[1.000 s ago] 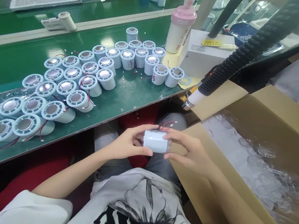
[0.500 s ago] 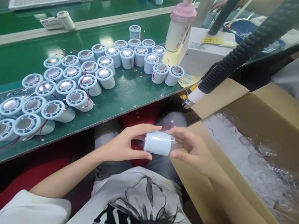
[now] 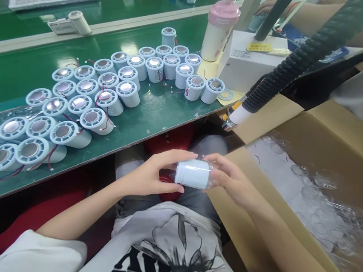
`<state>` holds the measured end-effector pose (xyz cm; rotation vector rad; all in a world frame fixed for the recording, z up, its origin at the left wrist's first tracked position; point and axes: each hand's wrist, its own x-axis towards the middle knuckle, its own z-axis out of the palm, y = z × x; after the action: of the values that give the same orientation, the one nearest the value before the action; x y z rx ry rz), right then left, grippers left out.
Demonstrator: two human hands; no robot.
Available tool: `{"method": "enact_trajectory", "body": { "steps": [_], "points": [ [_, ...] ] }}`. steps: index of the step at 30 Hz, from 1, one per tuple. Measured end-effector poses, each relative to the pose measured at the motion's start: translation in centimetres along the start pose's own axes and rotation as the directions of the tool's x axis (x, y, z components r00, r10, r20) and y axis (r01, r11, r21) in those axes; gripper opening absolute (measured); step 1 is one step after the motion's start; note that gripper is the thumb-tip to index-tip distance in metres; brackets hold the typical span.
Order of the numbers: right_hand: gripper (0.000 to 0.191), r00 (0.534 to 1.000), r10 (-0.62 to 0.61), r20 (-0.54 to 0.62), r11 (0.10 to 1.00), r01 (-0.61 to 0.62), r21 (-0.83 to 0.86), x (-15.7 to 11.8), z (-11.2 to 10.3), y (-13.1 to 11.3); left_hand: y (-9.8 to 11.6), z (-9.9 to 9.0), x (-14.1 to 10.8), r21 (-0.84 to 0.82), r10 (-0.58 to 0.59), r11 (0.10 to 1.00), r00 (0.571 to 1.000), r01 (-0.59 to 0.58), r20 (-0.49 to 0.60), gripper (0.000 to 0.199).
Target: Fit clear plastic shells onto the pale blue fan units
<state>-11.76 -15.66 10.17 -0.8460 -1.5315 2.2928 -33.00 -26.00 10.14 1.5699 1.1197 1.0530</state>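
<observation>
Above my lap I hold a light-blue cylindrical motor housing (image 3: 191, 174) lying on its side, with a clear plastic cover (image 3: 210, 177) around its right part. My left hand (image 3: 159, 172) wraps its left end, thumb below and fingers above. On the right end, the fingers and thumb of my right hand (image 3: 228, 176) close on the clear cover. Several similar light-blue housings (image 3: 108, 99) with round metal discs and thin red and dark wires stand on the green table (image 3: 154, 117) ahead.
An open cardboard box (image 3: 345, 137) at my right contains several clear plastic covers (image 3: 317, 208). A black corrugated hose (image 3: 290, 63) slants over it. A pink-lidded bottle (image 3: 218, 30) stands by a white device (image 3: 248, 61). Another person's hand (image 3: 268, 7) shows at the upper right.
My right fingers have shifted on the clear cover, thumb now pressed nearer its end. The wires above the held housing are less visible. The other person's hand has moved slightly.
</observation>
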Motion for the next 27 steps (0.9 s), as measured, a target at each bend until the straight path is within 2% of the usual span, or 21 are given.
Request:
{"method": "enact_trajectory", "body": {
  "steps": [8, 14, 20, 27],
  "points": [
    [0.049, 0.986, 0.167, -0.014, 0.985, -0.166, 0.052, 0.4, 0.6, 0.3, -0.1, -0.1, 0.0, -0.001, 0.014, 1.000, 1.000, -0.014, 0.008, 0.071],
    [0.052, 0.964, 0.266, -0.011, 0.958, -0.263, 0.115, 0.9, 1.3, 0.1, -0.1, -0.1, -0.1, -0.044, 0.006, 0.999, 1.000, -0.006, 0.002, 0.071],
    [0.062, 0.884, 0.459, 0.091, 0.860, -0.468, 0.204, 1.0, 1.6, -0.2, -0.3, -0.1, -0.1, -0.079, 0.023, 0.997, 1.000, -0.023, -0.007, 0.070],
    [0.075, 0.822, 0.555, 0.126, 0.791, -0.568, 0.226, 1.0, 1.8, -1.0, -0.5, 0.1, 0.0, -0.074, 0.009, 0.997, 1.000, -0.010, -0.015, 0.074]
  ]
}}
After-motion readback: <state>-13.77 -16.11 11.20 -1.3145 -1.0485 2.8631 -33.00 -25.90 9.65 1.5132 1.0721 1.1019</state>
